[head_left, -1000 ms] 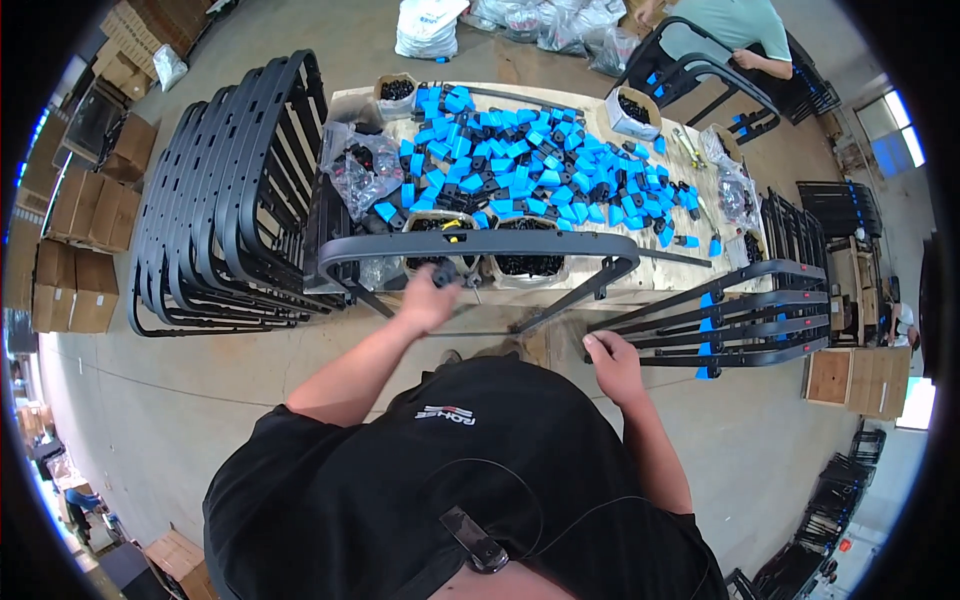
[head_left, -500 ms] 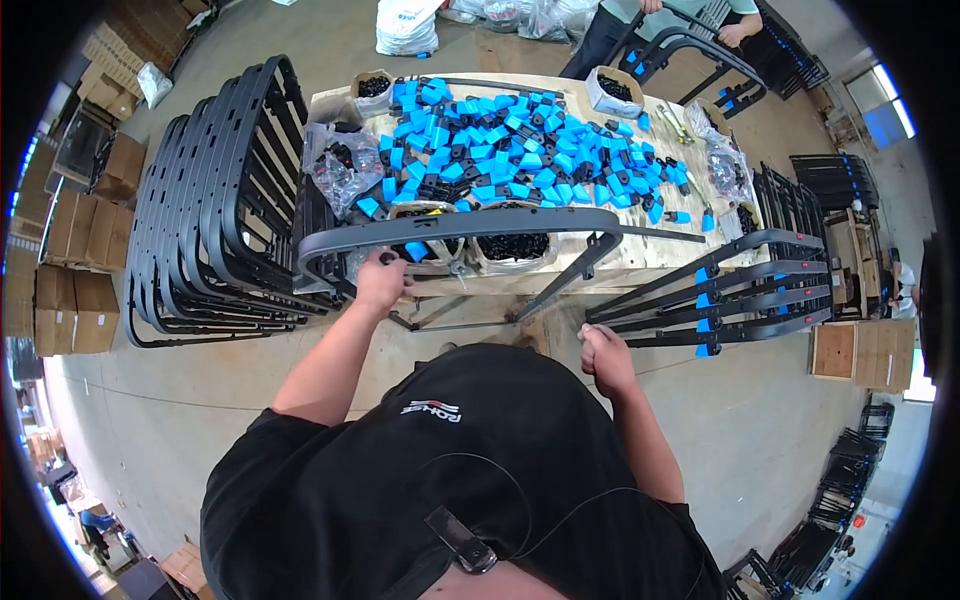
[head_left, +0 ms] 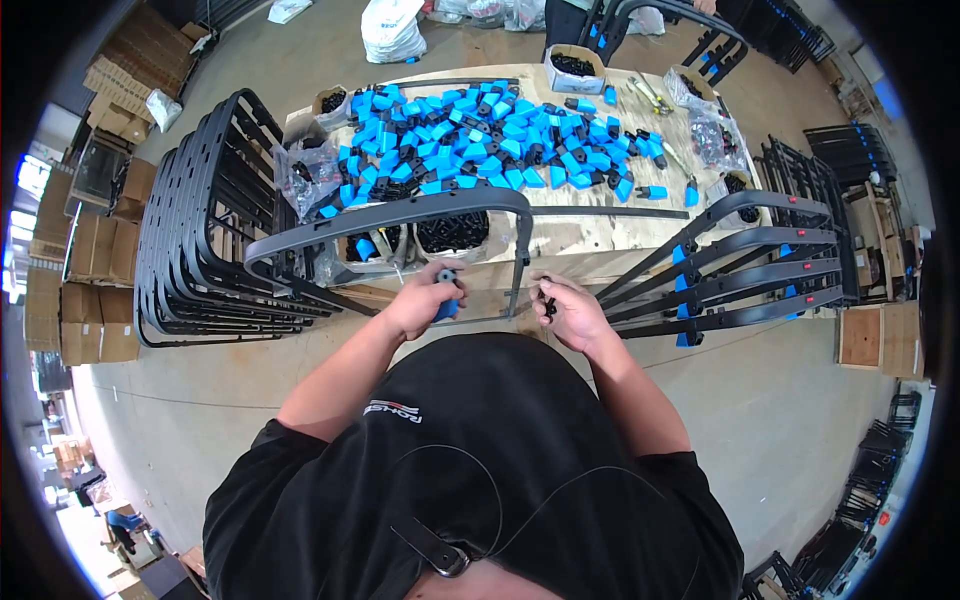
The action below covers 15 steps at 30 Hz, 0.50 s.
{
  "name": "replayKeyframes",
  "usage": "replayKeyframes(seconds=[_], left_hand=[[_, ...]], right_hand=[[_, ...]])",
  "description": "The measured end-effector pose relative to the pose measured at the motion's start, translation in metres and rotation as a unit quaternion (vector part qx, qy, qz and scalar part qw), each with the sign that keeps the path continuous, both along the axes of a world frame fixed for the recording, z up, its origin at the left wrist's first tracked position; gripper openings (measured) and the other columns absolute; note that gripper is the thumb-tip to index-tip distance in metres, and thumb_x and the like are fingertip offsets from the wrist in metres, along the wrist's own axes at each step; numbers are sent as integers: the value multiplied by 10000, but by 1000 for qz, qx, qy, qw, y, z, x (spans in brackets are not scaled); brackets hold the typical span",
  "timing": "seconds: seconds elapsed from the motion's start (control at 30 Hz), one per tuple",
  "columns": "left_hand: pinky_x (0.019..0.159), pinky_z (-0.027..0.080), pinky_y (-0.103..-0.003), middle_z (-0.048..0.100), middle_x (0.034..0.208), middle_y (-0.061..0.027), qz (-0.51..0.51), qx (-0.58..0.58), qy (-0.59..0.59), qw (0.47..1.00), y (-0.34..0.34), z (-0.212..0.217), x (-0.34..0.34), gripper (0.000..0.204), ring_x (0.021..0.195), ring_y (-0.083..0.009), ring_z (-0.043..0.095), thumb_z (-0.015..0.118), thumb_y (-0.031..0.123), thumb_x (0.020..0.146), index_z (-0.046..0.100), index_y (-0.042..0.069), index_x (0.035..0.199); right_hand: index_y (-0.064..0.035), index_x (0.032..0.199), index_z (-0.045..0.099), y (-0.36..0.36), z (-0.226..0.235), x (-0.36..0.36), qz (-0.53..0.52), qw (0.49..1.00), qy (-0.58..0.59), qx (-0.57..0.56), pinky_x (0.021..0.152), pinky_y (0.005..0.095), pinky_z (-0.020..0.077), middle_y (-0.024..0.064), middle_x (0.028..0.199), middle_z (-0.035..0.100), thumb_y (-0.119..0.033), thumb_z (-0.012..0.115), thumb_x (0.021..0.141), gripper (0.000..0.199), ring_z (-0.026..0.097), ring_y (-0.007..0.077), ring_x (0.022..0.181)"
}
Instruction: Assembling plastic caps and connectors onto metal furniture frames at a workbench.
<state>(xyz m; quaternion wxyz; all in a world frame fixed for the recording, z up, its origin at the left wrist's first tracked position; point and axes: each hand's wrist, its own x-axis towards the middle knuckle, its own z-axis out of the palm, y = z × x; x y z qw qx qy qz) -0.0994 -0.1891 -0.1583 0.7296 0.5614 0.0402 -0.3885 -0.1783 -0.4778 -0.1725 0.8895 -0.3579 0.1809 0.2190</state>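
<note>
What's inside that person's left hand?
The left hand holds a blue-and-black piece. You can see some black above the thumb and some blue below it. The hand covers the rest, so I can't tell if anything else is tucked inside.

The black frame (head_left: pixel 400 211) looks matt metal; the blue pieces (head_left: pixel 487 162), smooth plastic; the tabletop (head_left: pixel 590 232), grained wood.

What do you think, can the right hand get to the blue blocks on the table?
Probably yes, with a stretch: from the right hand to the blue blocks, the way looks open, right of the dark bent bar, over bare tabletop and a dark strip. Small black bits it holds might make grabbing tricky.
</note>
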Motion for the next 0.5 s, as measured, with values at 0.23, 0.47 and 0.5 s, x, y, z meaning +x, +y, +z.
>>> replayKeyframes(seconds=[0.23, 0.47, 0.5], left_hand=[[849, 545, -396, 615, 1195, -133, -53, 33, 77, 995, -67, -67, -13, 548, 1034, -231, 621, 617, 17, 909, 424, -53, 1418], [755, 479, -303, 637, 995, -80, 18, 33, 73, 997, -110, -90, -15, 329, 862, -157, 590, 637, 42, 884, 609, -57, 1197], [740, 488, -297, 652, 981, -86, 9, 48, 58, 997, -112, -94, -14, 323, 835, -163, 607, 652, 54, 872, 623, -45, 1178]], right_hand=[[-2, 1076, 693, -32, -42, 4, 1, 988, 17, -151, 491, 246, 322, -29, 691, 532, -200, 719, 955, 233, 449, 60, 550], [-66, 892, 589, -49, -51, 29, 18, 984, 73, -160, 437, 258, 274, -16, 631, 495, -135, 677, 949, 125, 401, 80, 484], [-67, 891, 584, -48, -49, 32, 27, 983, 83, -164, 437, 259, 275, -10, 640, 497, -152, 671, 959, 140, 404, 80, 491]])
